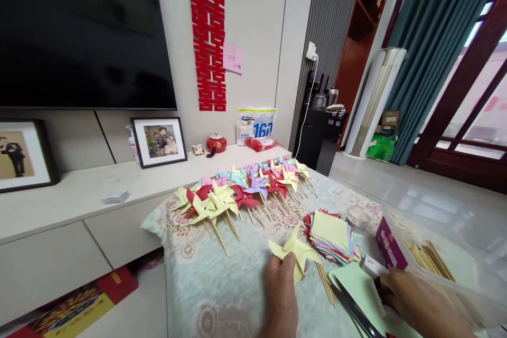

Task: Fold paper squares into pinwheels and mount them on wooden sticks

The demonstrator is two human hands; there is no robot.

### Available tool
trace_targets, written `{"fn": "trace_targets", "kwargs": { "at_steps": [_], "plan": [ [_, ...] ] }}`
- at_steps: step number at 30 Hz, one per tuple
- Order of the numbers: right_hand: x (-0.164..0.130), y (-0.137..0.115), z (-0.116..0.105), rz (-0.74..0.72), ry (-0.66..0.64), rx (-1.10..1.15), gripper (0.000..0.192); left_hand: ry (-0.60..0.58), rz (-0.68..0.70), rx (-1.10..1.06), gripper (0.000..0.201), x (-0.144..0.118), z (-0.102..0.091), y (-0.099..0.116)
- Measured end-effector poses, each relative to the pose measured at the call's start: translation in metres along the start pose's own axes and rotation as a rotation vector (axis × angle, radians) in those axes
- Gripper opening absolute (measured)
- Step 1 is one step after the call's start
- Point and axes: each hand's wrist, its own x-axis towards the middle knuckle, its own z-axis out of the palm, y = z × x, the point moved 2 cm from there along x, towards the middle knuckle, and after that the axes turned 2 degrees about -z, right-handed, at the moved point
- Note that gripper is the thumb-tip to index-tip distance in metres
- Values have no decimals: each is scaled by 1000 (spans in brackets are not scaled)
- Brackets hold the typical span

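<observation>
In the head view, the left hand (283, 277) grips a folded yellow pinwheel (293, 247) between thumb and fingers, held just above the cloth (233, 288), in front of the person. The right hand (400, 293) is curled at a small dark object (379, 289) beside the tub (467, 259); whether it grips this object, I cannot tell. A crowded row of pinwheels (257, 186) lies along the cloth's far side, by the cabinet (95, 190); many show wooden sticks attached, so those look done. The held one has its blades folded in, yet no stick can be seen joined to it, so it seems only part made. Plenty appears left: a thick stack of paper squares (328, 229) lies flat and unfolded, loose sticks (325, 284) rest near it, and more sticks fill part of the tub. Scissors (354, 305) lie over green paper (350, 273), near the right hand.
</observation>
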Motion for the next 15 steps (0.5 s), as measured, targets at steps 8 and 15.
{"fn": "trace_targets", "kwargs": {
  "at_steps": [8,15],
  "plan": [
    [0,-14,-5,59,-51,12,34,7,17,-9,26,4,0,2],
    [6,-1,5,26,18,153,21,34,77,-1,29,1,-3,11]
  ]
}}
